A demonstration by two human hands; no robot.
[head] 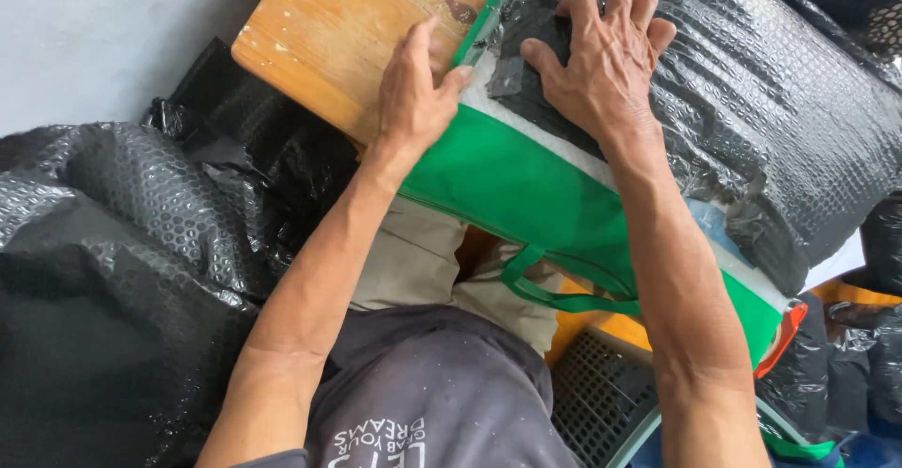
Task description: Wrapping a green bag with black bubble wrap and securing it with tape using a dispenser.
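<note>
A green fabric bag (pixel 526 186) with a loop handle lies across a wooden board (pixel 338 26), and a bundle wrapped in black bubble wrap (pixel 780 101) sits partly in it. My left hand (pixel 418 87) presses at the bag's open green edge, fingers together and thumb against the rim. My right hand (pixel 606 54) lies spread flat on the near end of the black bundle, pushing on it. A white inner layer (pixel 540 130) shows between bag and bundle.
Heaps of black bubble wrap (pixel 122 242) fill the left side and more lies at the far right (pixel 864 355). A dark plastic crate (pixel 601 393) sits below the bag. My lap (pixel 413 261) is under the board's near edge. A grey floor (pixel 85 26) shows top left.
</note>
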